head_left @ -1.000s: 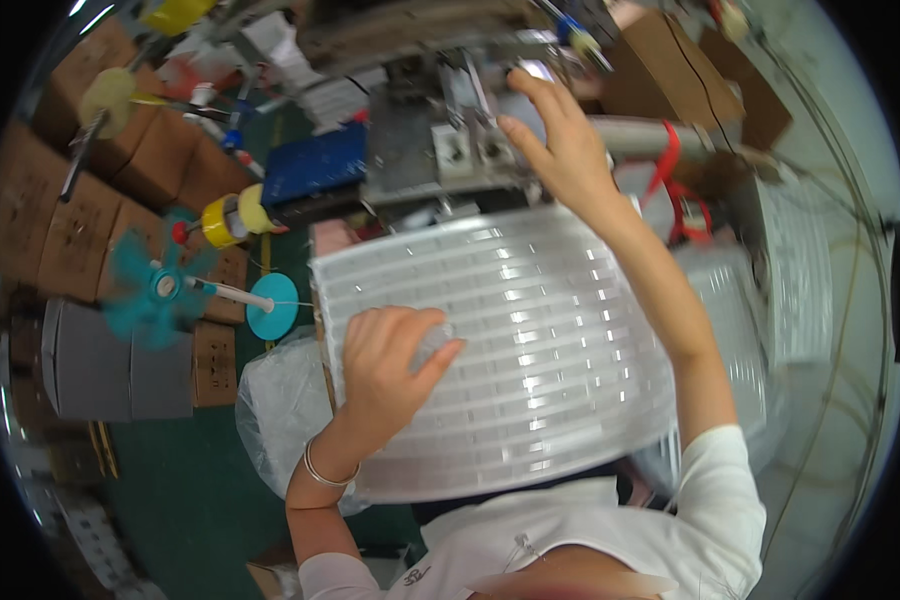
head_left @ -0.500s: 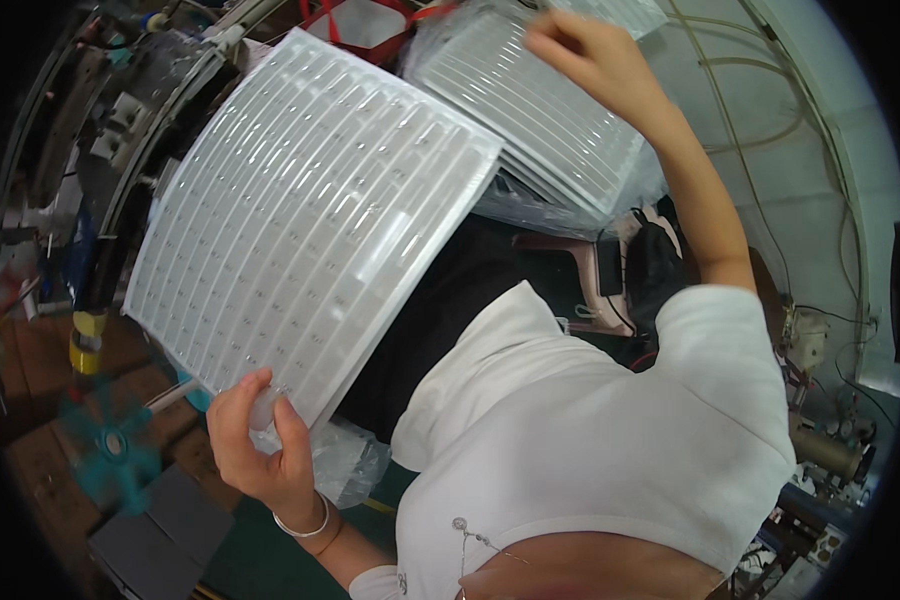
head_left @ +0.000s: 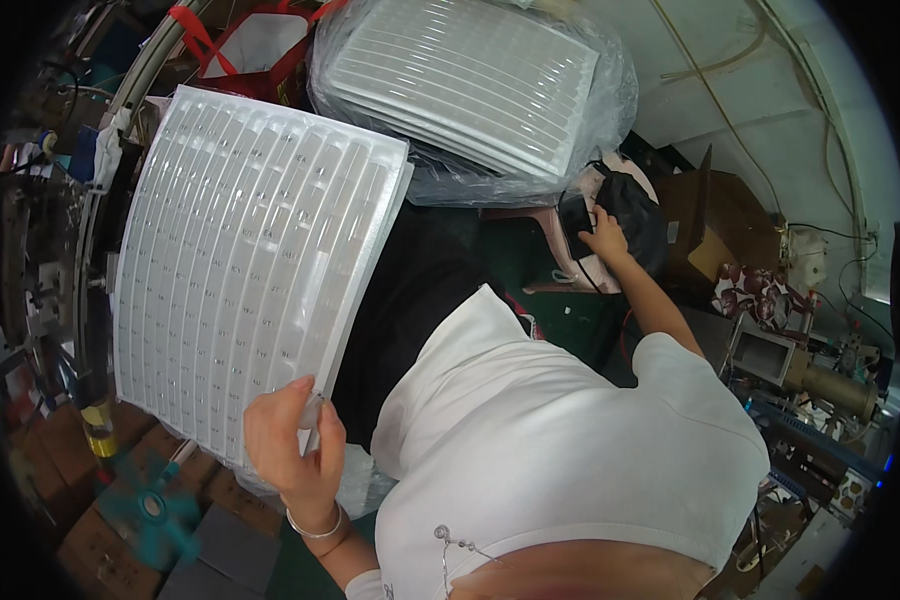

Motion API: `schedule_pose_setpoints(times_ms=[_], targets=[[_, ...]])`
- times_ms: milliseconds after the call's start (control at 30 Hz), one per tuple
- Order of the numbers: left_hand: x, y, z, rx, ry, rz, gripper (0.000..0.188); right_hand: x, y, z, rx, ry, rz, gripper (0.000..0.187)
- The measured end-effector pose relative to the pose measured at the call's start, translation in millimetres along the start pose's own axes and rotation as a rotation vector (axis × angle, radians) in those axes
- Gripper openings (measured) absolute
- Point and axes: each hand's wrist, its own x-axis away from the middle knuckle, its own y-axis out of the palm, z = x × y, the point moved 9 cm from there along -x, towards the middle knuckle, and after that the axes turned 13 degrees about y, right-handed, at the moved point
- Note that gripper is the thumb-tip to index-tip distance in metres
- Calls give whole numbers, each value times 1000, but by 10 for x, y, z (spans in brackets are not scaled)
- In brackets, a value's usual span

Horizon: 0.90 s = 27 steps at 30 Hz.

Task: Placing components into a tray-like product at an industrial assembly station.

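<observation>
The ribbed plastic tray (head_left: 250,270) is up in front of me on my left, tilted, its long side running from my hand toward the cluttered bench (head_left: 40,250) at the far left. Beyond its top edge a red bag (head_left: 255,45) stands just beside a stack of the same trays (head_left: 470,85) wrapped in clear plastic film, which rests near a pink stool (head_left: 560,265). Cardboard boxes (head_left: 80,470) and a teal fan blade (head_left: 145,505) lie on the floor below the tray. My left hand (head_left: 295,455) is closed on the tray's near corner, thumb on top and fingers curled under the edge. My right hand (head_left: 605,235) reaches out past the wrapped stack and touches a black phone (head_left: 575,212) beside a dark bag (head_left: 640,215); I cannot tell whether the fingers are closed on it.
</observation>
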Motion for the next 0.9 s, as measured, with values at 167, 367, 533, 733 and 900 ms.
schedule_pose_setpoints(times_ms=[167,367,533,733,900], targets=[[23,152,13,-2,-68,-46,34,-180,269,-40,-144,164,14,81],[91,280,-11,15,-169,-46,32,-258,389,-140,-85,175,76,78],[91,391,-40,25,-206,-77,30,-277,313,-130,-114,95,101,77],[65,411,-21,30,-221,-52,29,-321,395,-16,-215,51,61,94],[50,443,-26,39,-236,-47,29,-395,465,501,-627,212,-23,71]])
